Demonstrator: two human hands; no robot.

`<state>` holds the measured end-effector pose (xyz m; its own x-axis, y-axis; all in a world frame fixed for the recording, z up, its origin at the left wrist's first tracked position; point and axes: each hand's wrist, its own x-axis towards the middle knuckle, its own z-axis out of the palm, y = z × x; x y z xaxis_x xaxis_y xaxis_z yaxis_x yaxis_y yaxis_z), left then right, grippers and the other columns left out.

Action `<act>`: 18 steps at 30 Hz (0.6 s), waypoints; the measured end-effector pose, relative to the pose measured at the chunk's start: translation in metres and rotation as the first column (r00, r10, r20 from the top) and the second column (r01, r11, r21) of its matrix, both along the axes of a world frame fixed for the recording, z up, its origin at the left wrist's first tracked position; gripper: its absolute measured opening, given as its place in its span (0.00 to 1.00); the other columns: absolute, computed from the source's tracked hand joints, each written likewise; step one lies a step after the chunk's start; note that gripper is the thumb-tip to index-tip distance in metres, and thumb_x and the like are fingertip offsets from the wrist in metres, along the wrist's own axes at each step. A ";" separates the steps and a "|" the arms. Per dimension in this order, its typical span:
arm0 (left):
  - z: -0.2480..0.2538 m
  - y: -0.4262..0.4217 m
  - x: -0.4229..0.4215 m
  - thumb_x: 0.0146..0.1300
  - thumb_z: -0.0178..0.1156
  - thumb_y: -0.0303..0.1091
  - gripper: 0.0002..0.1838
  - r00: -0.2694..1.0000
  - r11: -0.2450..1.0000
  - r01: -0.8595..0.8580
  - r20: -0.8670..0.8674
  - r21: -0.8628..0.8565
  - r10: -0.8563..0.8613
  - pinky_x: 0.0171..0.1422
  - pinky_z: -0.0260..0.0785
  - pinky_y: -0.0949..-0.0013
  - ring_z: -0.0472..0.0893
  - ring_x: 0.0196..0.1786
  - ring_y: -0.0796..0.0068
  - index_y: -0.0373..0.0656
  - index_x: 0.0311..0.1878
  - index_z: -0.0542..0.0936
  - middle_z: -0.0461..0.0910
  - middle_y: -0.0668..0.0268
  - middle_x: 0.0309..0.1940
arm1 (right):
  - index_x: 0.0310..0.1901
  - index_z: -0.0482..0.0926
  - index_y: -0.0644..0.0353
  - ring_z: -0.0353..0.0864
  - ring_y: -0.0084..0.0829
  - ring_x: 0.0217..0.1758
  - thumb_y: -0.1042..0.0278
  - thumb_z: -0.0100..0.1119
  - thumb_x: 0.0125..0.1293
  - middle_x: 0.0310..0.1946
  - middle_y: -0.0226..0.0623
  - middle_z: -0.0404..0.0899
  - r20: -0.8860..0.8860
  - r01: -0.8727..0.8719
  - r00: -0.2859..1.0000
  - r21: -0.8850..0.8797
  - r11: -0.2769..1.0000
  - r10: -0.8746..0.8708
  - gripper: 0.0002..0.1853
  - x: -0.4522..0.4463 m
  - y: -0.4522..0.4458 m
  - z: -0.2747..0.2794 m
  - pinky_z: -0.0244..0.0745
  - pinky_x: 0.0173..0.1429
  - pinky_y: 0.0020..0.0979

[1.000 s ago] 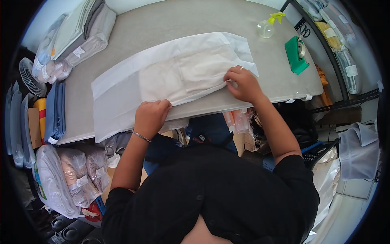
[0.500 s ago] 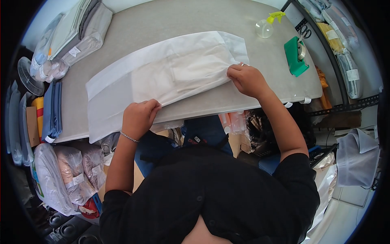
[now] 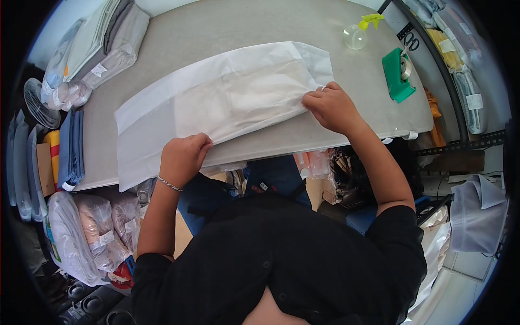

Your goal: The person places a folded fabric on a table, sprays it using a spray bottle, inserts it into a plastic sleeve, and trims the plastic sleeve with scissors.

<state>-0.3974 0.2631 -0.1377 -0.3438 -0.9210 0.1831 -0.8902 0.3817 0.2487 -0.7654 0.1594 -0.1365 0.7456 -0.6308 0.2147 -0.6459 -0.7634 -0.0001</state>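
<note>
A long white translucent bag (image 3: 146,130) lies across the table near its front edge. Inside it shows a folded cream cloth (image 3: 238,97), filling the middle and right part. With fingers pinched together, my left hand (image 3: 184,157) grips the near edge of the bag left of its middle. My right hand (image 3: 330,108), closed in the same way, holds the bag's near edge by its right end, where the film wrinkles. The fingertips of both hands are partly hidden.
On the grey table (image 3: 216,27) stand a spray bottle (image 3: 355,37) and a green tape dispenser (image 3: 398,78), at the right. Stacked wrapped fabrics (image 3: 108,49) sit at the back left. Folded blue cloth (image 3: 71,149) rests at the left edge. Bagged items (image 3: 100,233) lie below the table.
My left hand has shifted very slightly left along the near edge of the bag. Both hands keep their grip, and the bag lies almost unchanged.
</note>
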 end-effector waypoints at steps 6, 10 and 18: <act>0.002 -0.001 -0.002 0.64 0.63 0.38 0.07 0.999 0.999 0.004 -0.046 0.035 -0.002 0.32 0.71 0.60 0.81 0.28 0.58 0.46 0.34 0.80 0.83 0.63 0.26 | 0.35 0.75 0.56 0.79 0.42 0.41 0.72 0.57 0.59 0.35 0.35 0.78 0.096 0.071 0.992 0.133 0.989 -0.084 0.03 0.002 0.001 -0.007 0.71 0.47 0.41; 0.005 -0.004 -0.003 0.63 0.63 0.37 0.07 0.998 0.998 0.004 -0.061 0.061 0.000 0.32 0.71 0.60 0.81 0.28 0.58 0.46 0.34 0.80 0.82 0.63 0.25 | 0.36 0.75 0.58 0.77 0.45 0.40 0.70 0.57 0.61 0.36 0.38 0.76 0.241 0.048 0.963 0.280 0.959 -0.119 0.04 0.000 0.001 -0.006 0.73 0.45 0.42; 0.011 -0.010 0.002 0.62 0.63 0.34 0.05 0.992 0.987 0.081 -0.108 0.136 -0.066 0.36 0.72 0.61 0.82 0.33 0.60 0.44 0.35 0.80 0.83 0.63 0.30 | 0.33 0.77 0.62 0.75 0.44 0.41 0.69 0.62 0.62 0.34 0.39 0.76 0.330 -0.015 0.939 0.322 0.947 -0.097 0.06 -0.005 0.001 -0.007 0.72 0.45 0.40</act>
<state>-0.3959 0.2528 -0.1270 -0.3972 -0.9130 0.0927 -0.8279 0.4001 0.3932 -0.7699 0.1608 -0.1438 0.6359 -0.7356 0.2336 -0.5947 -0.6599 -0.4592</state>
